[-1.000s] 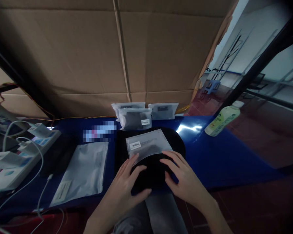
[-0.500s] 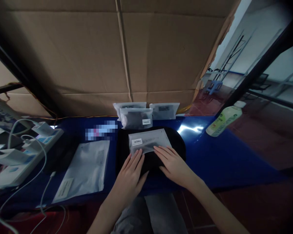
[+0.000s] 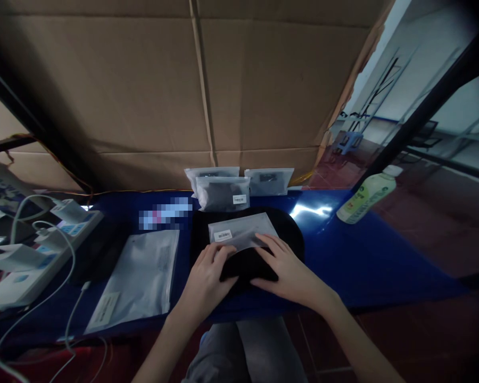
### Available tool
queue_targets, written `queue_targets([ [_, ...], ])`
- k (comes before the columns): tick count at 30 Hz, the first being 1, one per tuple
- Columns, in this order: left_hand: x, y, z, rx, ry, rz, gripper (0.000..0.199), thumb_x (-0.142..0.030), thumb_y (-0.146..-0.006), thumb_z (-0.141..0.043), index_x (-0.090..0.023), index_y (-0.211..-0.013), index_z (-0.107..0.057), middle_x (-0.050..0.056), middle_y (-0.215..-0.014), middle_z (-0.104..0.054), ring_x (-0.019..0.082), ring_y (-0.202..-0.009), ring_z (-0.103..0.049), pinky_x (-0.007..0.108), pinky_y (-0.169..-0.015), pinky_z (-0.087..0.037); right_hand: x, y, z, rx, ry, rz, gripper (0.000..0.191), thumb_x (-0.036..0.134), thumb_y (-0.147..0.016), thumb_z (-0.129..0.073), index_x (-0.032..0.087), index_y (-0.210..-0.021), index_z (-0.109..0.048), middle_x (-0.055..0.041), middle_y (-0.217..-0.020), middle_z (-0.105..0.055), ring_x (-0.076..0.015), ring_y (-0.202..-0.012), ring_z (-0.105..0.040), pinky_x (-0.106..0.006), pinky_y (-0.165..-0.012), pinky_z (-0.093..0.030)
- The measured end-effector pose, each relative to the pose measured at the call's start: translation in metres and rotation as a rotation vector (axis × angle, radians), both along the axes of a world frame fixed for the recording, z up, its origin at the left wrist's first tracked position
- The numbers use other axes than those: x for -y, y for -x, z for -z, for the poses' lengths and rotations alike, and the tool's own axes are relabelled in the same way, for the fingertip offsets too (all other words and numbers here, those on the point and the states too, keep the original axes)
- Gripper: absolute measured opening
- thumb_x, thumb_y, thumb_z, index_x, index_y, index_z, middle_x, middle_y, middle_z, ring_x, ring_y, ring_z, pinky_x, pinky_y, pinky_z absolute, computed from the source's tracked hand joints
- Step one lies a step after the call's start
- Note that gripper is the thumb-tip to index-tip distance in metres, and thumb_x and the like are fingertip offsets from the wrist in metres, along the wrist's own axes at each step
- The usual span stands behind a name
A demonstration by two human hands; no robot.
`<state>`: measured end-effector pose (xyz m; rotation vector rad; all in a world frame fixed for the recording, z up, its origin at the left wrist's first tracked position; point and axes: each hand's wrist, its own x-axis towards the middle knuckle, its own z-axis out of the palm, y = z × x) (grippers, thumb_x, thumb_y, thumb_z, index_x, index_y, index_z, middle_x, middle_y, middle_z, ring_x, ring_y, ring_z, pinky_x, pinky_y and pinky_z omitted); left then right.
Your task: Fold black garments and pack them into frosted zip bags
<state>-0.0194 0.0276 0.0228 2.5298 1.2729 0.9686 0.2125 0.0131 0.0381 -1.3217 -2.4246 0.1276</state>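
A large sheet of brown corrugated cardboard (image 3: 104, 90) fills the view behind a glossy blue tabletop (image 3: 367, 266), with one vertical seam and one horizontal seam. Beyond its torn right edge, a small blue stool (image 3: 350, 141) stands far off on a red floor.

At the middle of the tabletop lies a rounded piece of black fabric (image 3: 287, 234), with one clear zip bag (image 3: 242, 230) on top of it. The bag carries one small white barcode label (image 3: 222, 235), too small to read. The left hand (image 3: 205, 276) and right hand (image 3: 287, 268) rest on the black fabric, just below and against the bag. The left fingers (image 3: 219, 252) curve over the fabric, and the right fingers (image 3: 269, 247) are spread, their tips reaching the bag's lower edge. I cannot tell whether either hand is gripping.

Three more zip bags stand in a cluster behind: two at the back and one in front, which holds something dark and has a white label (image 3: 239, 199). To the left lies one large flat translucent bag (image 3: 138, 279) with a pale label (image 3: 106, 309). Further left is a white power strip (image 3: 51, 260) with white cables (image 3: 54, 298). To the right, a plastic bottle (image 3: 367, 194) with a white cap lies on its side.
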Motion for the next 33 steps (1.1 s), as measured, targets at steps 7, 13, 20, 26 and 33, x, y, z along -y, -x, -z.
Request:
queue_targets([
  [7,0.009,0.015,0.010,-0.166,0.073,0.112,0.035,-0.032,-0.086,-0.066,-0.025,-0.119,-0.059,0.011,-0.151,-0.038,0.033,-0.138,-0.040,0.052,-0.106,-0.045,0.012,-0.007,-0.003,0.120,0.114,0.038,0.041,0.039,-0.101,-0.039,0.023,-0.134,-0.055,-0.0076,-0.158,-0.028,-0.0314,-0.144,-0.026,-0.055,-0.111,-0.036],
  [13,0.009,0.014,0.029,-0.296,-0.046,0.103,0.058,-0.025,-0.089,-0.061,-0.021,-0.143,-0.041,0.012,-0.152,-0.040,0.030,-0.139,-0.038,0.050,-0.108,-0.043,0.008,-0.004,0.011,0.080,0.091,0.016,0.046,0.038,-0.098,-0.045,0.021,-0.140,-0.049,-0.0064,-0.153,-0.038,-0.0297,-0.143,-0.030,-0.051,-0.112,-0.038],
  [20,0.006,0.011,0.025,-0.213,-0.212,0.022,0.051,0.000,-0.084,-0.040,-0.020,-0.129,-0.055,0.006,-0.132,-0.063,0.022,-0.120,-0.060,0.038,-0.093,-0.055,0.005,-0.004,0.008,0.023,-0.010,-0.034,0.052,0.030,-0.092,-0.055,0.021,-0.143,-0.044,-0.0062,-0.147,-0.047,-0.0283,-0.138,-0.039,-0.050,-0.110,-0.040],
  [26,0.003,-0.003,0.018,-0.011,-0.214,-0.060,0.030,0.001,-0.081,-0.042,-0.020,-0.094,-0.060,0.004,-0.098,-0.072,0.019,-0.090,-0.068,0.031,-0.077,-0.055,0.001,0.008,0.015,-0.037,-0.151,0.021,0.027,0.025,-0.087,-0.063,0.017,-0.112,-0.059,-0.0107,-0.116,-0.063,-0.0266,-0.106,-0.059,-0.045,-0.093,-0.050],
  [33,-0.003,-0.016,0.012,0.013,0.044,-0.125,0.027,0.003,-0.069,-0.040,-0.022,-0.078,-0.044,0.000,-0.075,-0.055,0.013,-0.061,-0.056,0.023,-0.053,-0.043,-0.013,0.024,0.032,-0.006,-0.212,0.095,0.013,0.010,-0.090,-0.048,0.019,-0.080,-0.050,-0.0056,-0.080,-0.057,-0.0208,-0.075,-0.056,-0.033,-0.067,-0.048],
])
